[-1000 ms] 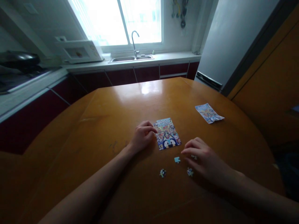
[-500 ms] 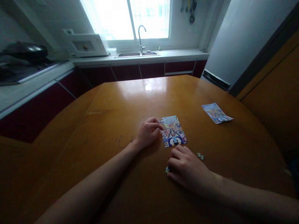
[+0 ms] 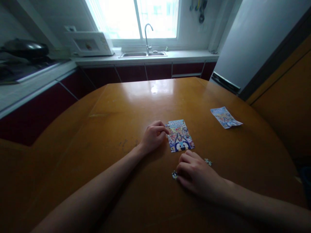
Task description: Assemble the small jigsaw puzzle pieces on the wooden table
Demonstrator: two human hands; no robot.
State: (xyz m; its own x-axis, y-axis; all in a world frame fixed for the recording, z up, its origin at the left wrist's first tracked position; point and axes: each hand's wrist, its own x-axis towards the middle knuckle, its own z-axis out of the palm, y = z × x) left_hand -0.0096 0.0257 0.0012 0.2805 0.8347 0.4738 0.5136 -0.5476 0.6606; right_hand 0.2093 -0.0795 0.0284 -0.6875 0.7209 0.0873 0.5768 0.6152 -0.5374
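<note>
A small jigsaw puzzle (image 3: pixel 180 134) lies flat on the table, with a blue cartoon dog's face at its lower edge and a crowd of colourful figures above. My left hand (image 3: pixel 155 135) rests at its left edge, fingers curled and thumb close to the index fingertip; what they pinch, if anything, is too small to make out. Below the puzzle, my right hand (image 3: pixel 194 170) is closed, its thumb and fingertips at a loose puzzle piece (image 3: pixel 174 175) with dark and pale patches. Beyond that hand's knuckles lie loose pale green pieces (image 3: pixel 208 161).
A creased picture sheet (image 3: pixel 225 117) with a similar print lies to the right on the wooden table (image 3: pixel 136 106). Behind the table runs a counter with a sink (image 3: pixel 133 55) and a white microwave (image 3: pixel 89 44). A fridge (image 3: pixel 257 42) stands at the right.
The right hand has shifted slightly right, and more of the piece at its fingertips shows, now turned differently. My left hand stays at the puzzle's edge. The view has tilted slightly.
</note>
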